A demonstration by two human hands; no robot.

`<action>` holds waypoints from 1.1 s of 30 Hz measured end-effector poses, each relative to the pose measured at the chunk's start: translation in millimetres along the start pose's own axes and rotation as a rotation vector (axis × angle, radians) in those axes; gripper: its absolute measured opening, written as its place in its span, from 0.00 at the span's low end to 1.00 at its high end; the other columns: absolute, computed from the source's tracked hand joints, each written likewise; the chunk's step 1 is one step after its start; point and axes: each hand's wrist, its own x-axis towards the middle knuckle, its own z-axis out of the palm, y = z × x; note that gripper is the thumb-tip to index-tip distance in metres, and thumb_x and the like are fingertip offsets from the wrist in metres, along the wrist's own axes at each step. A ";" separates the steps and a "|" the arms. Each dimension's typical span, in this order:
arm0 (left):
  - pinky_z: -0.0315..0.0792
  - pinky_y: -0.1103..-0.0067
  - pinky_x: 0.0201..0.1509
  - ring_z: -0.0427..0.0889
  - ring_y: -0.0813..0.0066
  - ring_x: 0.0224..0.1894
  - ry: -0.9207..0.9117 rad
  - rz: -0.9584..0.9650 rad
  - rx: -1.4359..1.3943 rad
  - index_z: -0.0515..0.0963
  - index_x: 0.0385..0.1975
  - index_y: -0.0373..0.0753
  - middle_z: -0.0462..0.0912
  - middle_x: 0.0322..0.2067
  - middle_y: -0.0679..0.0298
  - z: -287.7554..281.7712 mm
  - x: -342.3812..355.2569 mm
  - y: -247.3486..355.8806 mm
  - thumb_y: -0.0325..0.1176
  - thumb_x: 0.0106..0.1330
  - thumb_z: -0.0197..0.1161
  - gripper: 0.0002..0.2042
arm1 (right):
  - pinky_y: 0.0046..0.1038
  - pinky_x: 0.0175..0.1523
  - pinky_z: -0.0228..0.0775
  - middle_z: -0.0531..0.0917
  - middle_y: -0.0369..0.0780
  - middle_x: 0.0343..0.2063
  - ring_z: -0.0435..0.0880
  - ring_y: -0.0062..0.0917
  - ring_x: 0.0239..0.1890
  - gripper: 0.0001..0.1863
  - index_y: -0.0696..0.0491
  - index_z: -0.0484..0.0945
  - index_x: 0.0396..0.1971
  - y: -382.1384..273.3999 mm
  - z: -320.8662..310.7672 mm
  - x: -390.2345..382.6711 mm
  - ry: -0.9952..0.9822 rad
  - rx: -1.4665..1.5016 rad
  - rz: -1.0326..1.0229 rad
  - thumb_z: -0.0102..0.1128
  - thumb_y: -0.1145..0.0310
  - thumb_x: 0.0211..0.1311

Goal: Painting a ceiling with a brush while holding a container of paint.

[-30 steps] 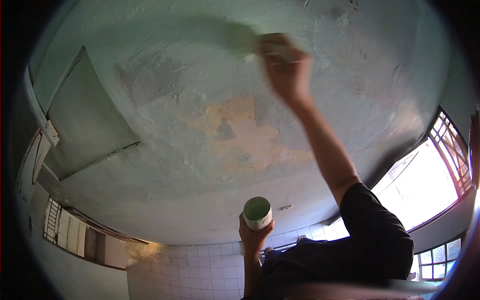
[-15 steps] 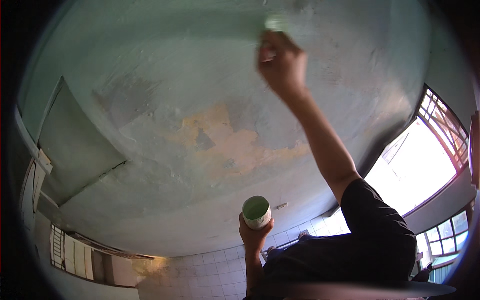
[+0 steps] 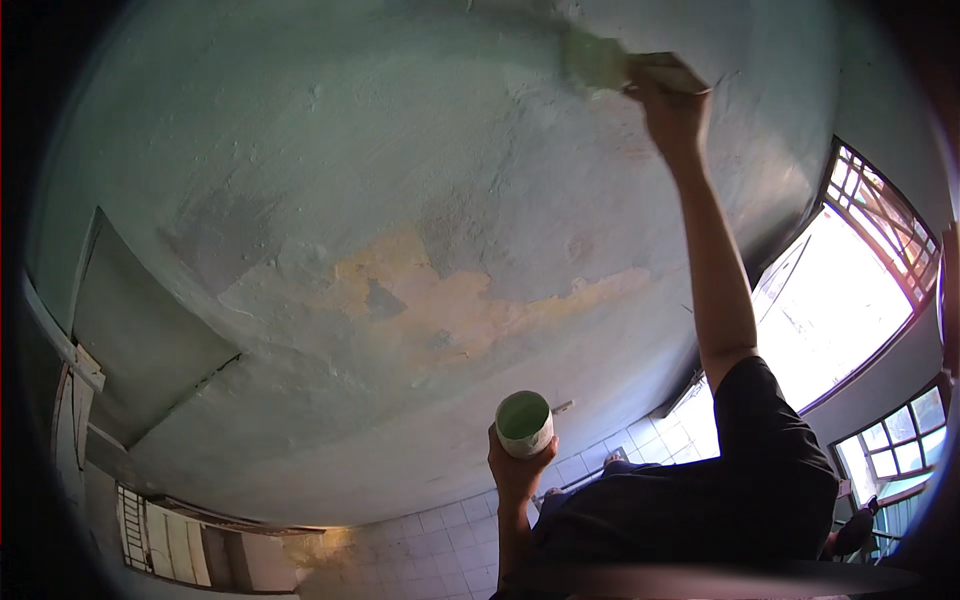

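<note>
My left hand is wrapped round a whitish, smeared cup at the lower middle. Pale green paint shows inside it. High up at the right, my outstretched right hand grips a wide paintbrush, its green-coated bristles pointing left against the wall. The bristles are blurred by motion, and part of the handle is hidden in my fingers. Greener paint covers the wall's upper part. Lower down, a bare yellowish patch and grey stains show on it.
A bright doorway with a barred panel above it stands at the right, and a paned window lies below. White floor tiles run along the wall's foot. A boarded, framed opening is at the left.
My right hand has swung right along the upper wall with the paintbrush, and its wrist has turned so the bristles point left. The cup in my left hand has barely shifted.
</note>
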 end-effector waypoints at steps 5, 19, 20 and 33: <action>0.83 0.68 0.55 0.88 0.64 0.49 0.026 0.003 -0.017 0.73 0.59 0.37 0.86 0.49 0.56 -4.4 -2.9 -8.5 0.36 0.47 0.87 0.38 | 0.24 0.36 0.82 0.91 0.34 0.26 0.89 0.16 0.30 0.05 0.48 0.91 0.35 -25.6 -3.4 6.6 0.326 -0.583 -0.339 0.66 0.71 0.66; 0.82 0.68 0.55 0.88 0.64 0.49 -0.033 0.041 -0.082 0.73 0.58 0.36 0.86 0.49 0.55 11.8 9.0 2.0 0.37 0.47 0.87 0.38 | 0.25 0.38 0.80 0.90 0.38 0.28 0.87 0.18 0.32 0.04 0.55 0.88 0.35 -57.3 103.8 -12.0 -0.243 0.102 -0.128 0.68 0.74 0.62; 0.82 0.68 0.55 0.88 0.64 0.50 -0.034 0.055 -0.082 0.73 0.58 0.36 0.86 0.49 0.55 11.9 9.6 4.1 0.37 0.47 0.87 0.38 | 0.24 0.38 0.80 0.89 0.35 0.28 0.85 0.15 0.32 0.04 0.54 0.89 0.35 -39.0 83.5 4.6 -0.198 0.191 -0.047 0.70 0.73 0.61; 0.81 0.69 0.55 0.88 0.66 0.49 0.031 0.022 -0.035 0.73 0.58 0.36 0.86 0.48 0.57 -4.7 5.3 0.9 0.34 0.47 0.87 0.37 | 0.39 0.40 0.84 0.88 0.46 0.31 0.89 0.39 0.32 0.08 0.53 0.84 0.36 -73.2 128.9 -34.6 -0.171 -0.369 -0.519 0.63 0.78 0.57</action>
